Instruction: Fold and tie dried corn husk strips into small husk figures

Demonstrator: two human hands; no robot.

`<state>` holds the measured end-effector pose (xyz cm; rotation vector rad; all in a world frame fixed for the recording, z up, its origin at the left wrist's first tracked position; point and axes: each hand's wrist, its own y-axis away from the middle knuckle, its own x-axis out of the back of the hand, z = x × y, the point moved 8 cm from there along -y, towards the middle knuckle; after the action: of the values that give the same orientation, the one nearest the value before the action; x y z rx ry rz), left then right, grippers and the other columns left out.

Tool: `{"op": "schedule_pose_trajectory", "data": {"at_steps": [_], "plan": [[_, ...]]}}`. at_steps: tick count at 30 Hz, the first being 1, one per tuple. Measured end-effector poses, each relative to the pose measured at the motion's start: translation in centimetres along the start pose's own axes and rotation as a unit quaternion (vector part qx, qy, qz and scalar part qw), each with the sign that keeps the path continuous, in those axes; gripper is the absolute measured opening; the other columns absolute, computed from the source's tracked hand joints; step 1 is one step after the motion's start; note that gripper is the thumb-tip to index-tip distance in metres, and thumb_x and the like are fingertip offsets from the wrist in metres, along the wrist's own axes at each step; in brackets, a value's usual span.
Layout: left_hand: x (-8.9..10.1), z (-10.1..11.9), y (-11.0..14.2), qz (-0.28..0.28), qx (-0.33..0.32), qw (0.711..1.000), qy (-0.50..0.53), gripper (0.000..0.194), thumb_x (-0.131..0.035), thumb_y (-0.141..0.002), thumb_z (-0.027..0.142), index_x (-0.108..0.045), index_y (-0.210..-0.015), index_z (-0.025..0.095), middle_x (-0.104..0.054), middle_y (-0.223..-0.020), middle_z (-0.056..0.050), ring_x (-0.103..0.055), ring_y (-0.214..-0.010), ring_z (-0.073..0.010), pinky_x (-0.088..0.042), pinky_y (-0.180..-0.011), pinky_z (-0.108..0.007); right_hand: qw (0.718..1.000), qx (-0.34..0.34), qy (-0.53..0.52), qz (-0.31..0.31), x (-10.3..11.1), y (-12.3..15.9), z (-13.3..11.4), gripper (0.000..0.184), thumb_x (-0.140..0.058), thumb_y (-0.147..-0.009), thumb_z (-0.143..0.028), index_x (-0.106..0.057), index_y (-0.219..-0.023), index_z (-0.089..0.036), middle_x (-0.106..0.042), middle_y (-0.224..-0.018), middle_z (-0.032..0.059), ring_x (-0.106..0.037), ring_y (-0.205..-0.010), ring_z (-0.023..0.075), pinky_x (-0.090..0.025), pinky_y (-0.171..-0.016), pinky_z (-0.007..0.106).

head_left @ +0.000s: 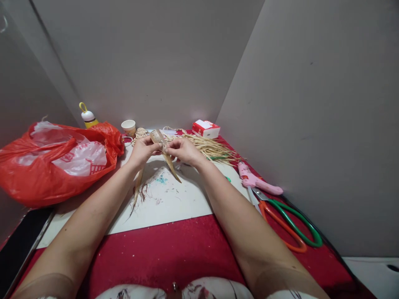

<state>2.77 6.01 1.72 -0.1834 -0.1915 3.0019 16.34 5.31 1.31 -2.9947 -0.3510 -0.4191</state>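
Observation:
Above a white board (pixel 187 199), both hands pinch a pale brown dried husk-like piece (pixel 170 166). Its narrow end tapers to a point down and to the right, and its broad, partly see-through top stands above the fingers. My left hand (pixel 143 151) has thumb and fingers closed on the left side of it. On the other side, my right hand (pixel 186 151) grips it near the middle. Below my left hand, another thin dried strip (pixel 138 189) hangs or lies, with dark reddish fibres near its lower end; I cannot tell whether it is held.
A bundle of straw-like stalks (pixel 215 149) lies beyond my right hand, near a red and white box (pixel 206 128). At right are a pink glue gun (pixel 257 180) and large scissors (pixel 280 216). At left: a red plastic bag (pixel 62 178), a paper cup (pixel 128 126), a yellow-white bottle (pixel 88 117).

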Motion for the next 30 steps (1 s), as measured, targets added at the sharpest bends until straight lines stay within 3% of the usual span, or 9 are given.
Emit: {"op": "schedule_pose_trajectory", "data": {"at_steps": [5,8,11,13,17,21,24,28,30], "plan": [[-0.1,-0.2,0.0,-0.016,0.01,1.0,0.0,0.026,-0.079,-0.056,0.018,-0.068,-0.078,0.012,-0.069,-0.074,-0.004,-0.064,-0.066,-0.0137,-0.054,-0.064,-0.027,0.998,-0.013,-0.056,0.013,0.0,-0.2,0.4,0.013,-0.07,-0.072,-0.013,-0.061,-0.063,-0.015,-0.06,-0.051,-0.0019,-0.057,-0.045,0.0088,-0.041,-0.038,0.015],[1.2,-0.4,-0.7,0.033,0.009,0.997,0.068,0.021,-0.077,-0.057,0.013,-0.064,-0.074,0.011,-0.065,-0.069,-0.001,-0.062,-0.062,-0.0098,-0.055,-0.064,-0.025,0.984,-0.022,-0.166,0.061,1.1,-0.4,0.5,0.015,-0.066,-0.076,-0.012,-0.057,-0.065,-0.016,-0.062,-0.055,-0.002,-0.057,-0.045,0.0083,-0.041,-0.037,0.015],[3.5,-1.1,-1.4,0.111,0.023,0.985,0.127,0.021,-0.074,-0.059,0.007,-0.062,-0.076,0.012,-0.065,-0.072,-0.001,-0.062,-0.061,-0.0083,-0.056,-0.061,-0.021,0.946,-0.016,-0.287,0.148,4.0,-0.5,0.8,0.013,-0.057,-0.084,-0.014,-0.052,-0.072,-0.017,-0.067,-0.07,0.0003,-0.06,-0.05,0.0069,-0.042,-0.039,0.014],[4.8,-1.9,-1.8,0.152,0.043,0.976,0.148,0.023,-0.072,-0.059,0.004,-0.06,-0.077,0.012,-0.065,-0.073,-0.001,-0.062,-0.061,-0.0086,-0.055,-0.057,-0.019,0.921,0.032,-0.307,0.238,7.5,-0.1,0.5,0.012,-0.054,-0.087,-0.019,-0.048,-0.077,-0.019,-0.068,-0.078,0.0007,-0.063,-0.057,0.0072,-0.046,-0.044,0.014],[5.4,-2.9,-2.1,0.16,0.065,0.971,0.164,0.021,-0.069,-0.061,0.002,-0.058,-0.075,0.012,-0.063,-0.067,0.0,-0.059,-0.056,-0.0076,-0.054,-0.055,-0.018,0.866,0.205,-0.158,0.427,14.6,2.4,-1.6,0.013,-0.049,-0.09,-0.035,-0.049,-0.089,-0.022,-0.066,-0.087,0.0017,-0.068,-0.074,0.0119,-0.053,-0.056,0.02],[5.1,-2.8,-2.0,0.151,0.063,0.976,0.146,0.02,-0.07,-0.061,0.003,-0.058,-0.074,0.012,-0.064,-0.068,-0.001,-0.06,-0.056,-0.0081,-0.052,-0.051,-0.017,0.808,0.264,0.058,0.524,17.3,5.0,-2.6,0.023,-0.041,-0.092,-0.037,-0.056,-0.099,-0.021,-0.064,-0.099,0.0071,-0.066,-0.096,0.0187,-0.055,-0.074,0.032],[4.9,-2.7,-1.9,0.143,0.063,0.981,0.119,0.021,-0.072,-0.059,0.006,-0.059,-0.075,0.012,-0.062,-0.064,0.001,-0.052,-0.047,-0.005,-0.05,-0.049,-0.018,0.824,0.19,0.204,0.493,17.1,4.2,-1.4,0.02,-0.047,-0.088,-0.029,-0.063,-0.093,-0.019,-0.066,-0.097,0.0091,-0.064,-0.099,0.0222,-0.052,-0.083,0.038],[3.9,-2.7,-1.6,0.095,0.084,0.99,0.062,0.03,-0.079,-0.053,0.013,-0.062,-0.078,0.012,-0.063,-0.063,0.001,-0.052,-0.048,-0.0058,-0.043,-0.047,-0.017,0.887,-0.011,0.343,0.308,14.9,1.0,2.0,0.017,-0.065,-0.07,-0.019,-0.07,-0.086,-0.018,-0.071,-0.09,0.0099,-0.066,-0.092,0.0271,-0.05,-0.085,0.042],[3.2,-2.6,-1.4,0.068,0.084,0.994,0.029,0.034,-0.082,-0.05,0.017,-0.065,-0.079,0.012,-0.065,-0.066,0.0,-0.056,-0.054,-0.0078,-0.041,-0.048,-0.018,0.893,-0.014,0.346,0.287,13.5,0.7,1.4,0.021,-0.064,-0.071,-0.019,-0.072,-0.09,-0.018,-0.072,-0.093,0.0104,-0.066,-0.094,0.0269,-0.049,-0.086,0.041]]}}
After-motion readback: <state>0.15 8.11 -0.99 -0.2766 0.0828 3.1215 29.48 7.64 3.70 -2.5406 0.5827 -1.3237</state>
